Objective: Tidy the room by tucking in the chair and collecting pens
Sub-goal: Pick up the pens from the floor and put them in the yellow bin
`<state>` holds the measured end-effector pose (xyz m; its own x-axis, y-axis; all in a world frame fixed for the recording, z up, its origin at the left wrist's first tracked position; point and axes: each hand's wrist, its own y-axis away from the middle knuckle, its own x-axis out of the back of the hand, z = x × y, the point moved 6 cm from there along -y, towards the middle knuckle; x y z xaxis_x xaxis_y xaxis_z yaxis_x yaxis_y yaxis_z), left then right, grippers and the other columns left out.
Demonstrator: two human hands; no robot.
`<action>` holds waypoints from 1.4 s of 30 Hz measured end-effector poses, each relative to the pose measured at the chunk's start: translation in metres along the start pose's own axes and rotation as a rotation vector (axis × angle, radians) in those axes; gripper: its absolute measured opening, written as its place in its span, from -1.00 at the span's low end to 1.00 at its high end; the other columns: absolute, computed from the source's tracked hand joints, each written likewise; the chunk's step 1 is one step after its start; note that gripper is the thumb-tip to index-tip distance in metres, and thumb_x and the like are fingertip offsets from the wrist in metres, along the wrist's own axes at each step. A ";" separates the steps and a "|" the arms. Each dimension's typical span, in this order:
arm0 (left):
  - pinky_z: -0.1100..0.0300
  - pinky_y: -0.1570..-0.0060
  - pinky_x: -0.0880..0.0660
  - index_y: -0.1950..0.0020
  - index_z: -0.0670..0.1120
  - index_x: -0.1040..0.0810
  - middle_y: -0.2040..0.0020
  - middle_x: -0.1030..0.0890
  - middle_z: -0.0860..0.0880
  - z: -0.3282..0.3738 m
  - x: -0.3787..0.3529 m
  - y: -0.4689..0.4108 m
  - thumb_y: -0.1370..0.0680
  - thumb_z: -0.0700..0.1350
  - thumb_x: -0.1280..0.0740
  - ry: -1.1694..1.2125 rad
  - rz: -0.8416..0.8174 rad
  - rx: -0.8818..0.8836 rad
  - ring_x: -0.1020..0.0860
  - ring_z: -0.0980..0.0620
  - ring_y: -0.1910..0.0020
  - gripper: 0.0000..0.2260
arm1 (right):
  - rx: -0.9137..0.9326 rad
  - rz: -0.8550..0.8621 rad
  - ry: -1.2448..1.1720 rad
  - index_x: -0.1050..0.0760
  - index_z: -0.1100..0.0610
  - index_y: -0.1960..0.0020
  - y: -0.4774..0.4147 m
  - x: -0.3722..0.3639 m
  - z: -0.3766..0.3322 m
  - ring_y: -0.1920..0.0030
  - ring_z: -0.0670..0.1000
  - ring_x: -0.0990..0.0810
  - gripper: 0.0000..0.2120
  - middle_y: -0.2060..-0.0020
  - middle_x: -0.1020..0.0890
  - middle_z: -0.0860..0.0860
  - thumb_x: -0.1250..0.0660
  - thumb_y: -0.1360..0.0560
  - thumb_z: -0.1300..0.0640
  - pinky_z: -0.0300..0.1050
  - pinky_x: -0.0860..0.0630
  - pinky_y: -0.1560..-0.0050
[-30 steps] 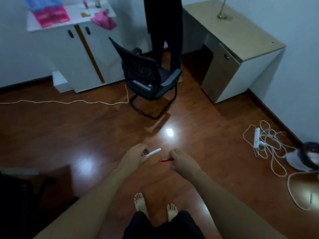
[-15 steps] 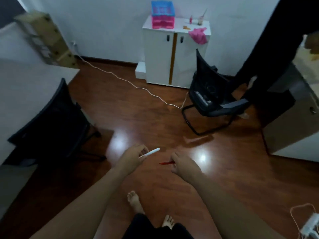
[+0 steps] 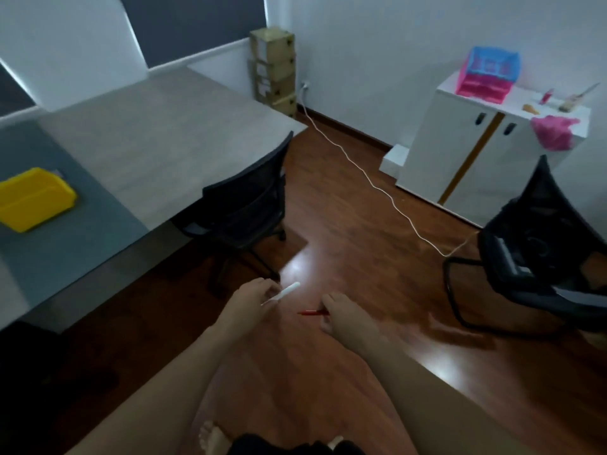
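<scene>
White pen (image 3: 285, 293) is pinched in the left hand (image 3: 250, 298), and a red pen (image 3: 311, 312) is held tight in the right hand (image 3: 341, 318). Both grips should be kept firm while the pens are carried to the yellow tray (image 3: 34, 198) on the bench (image 3: 157, 133) (probably where they go). Bare floor (image 3: 345, 231) is left between the two chairs, but the cord (image 3: 371, 182) must be stepped over.

Under my feet the reddish wooden floor (image 3: 345, 231) gleamed with patches of reflected light, while a grey tabletop (image 3: 157, 133) filled the left, stacked cardboard boxes (image 3: 273, 70) stood in the corner, and a white cabinet (image 3: 473, 165) stood against the pale wall (image 3: 377, 50).
</scene>
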<state>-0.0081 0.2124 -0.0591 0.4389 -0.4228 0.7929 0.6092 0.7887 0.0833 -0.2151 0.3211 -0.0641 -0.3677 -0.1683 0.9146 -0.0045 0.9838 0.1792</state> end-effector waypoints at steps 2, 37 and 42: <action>0.09 -0.02 -0.65 -0.22 0.06 -0.63 -0.08 -0.61 0.14 -0.024 0.021 0.019 -0.60 -0.06 -0.45 0.019 0.036 0.051 -0.62 0.17 0.05 -0.80 | 0.047 -0.020 0.001 -0.49 0.01 -0.10 -0.017 -0.005 -0.034 0.01 0.01 -0.48 -0.84 -0.02 -0.54 -0.04 -0.38 -0.53 0.06 -0.07 -0.47 0.04; 0.29 0.06 -0.48 -0.30 0.01 -0.63 -0.08 -0.63 0.07 -0.428 0.283 0.198 -0.59 -0.17 -0.45 0.157 0.380 0.581 -0.58 0.16 0.06 -0.72 | 0.355 -0.230 -0.105 -0.49 -0.10 -0.06 -0.325 -0.132 -0.477 0.17 -0.13 -0.61 -0.90 0.11 -0.59 -0.14 -0.39 -0.58 0.03 -0.09 -0.65 0.12; 0.04 -0.05 -0.63 -0.25 -0.04 -0.66 -0.09 -0.68 0.02 -0.475 0.323 0.172 -0.57 -0.17 -0.45 0.152 0.437 0.648 -0.64 0.05 0.02 -0.75 | 0.396 -0.254 -0.126 -0.48 -0.11 -0.02 -0.402 -0.133 -0.510 0.19 -0.11 -0.60 -0.90 0.14 -0.61 -0.13 -0.37 -0.53 -0.03 0.02 -0.64 0.14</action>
<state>0.5525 -0.0007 -0.0755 0.6634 -0.0344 0.7475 -0.1241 0.9801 0.1552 0.3101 -0.0836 -0.0727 -0.4184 -0.4217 0.8045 -0.4532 0.8645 0.2174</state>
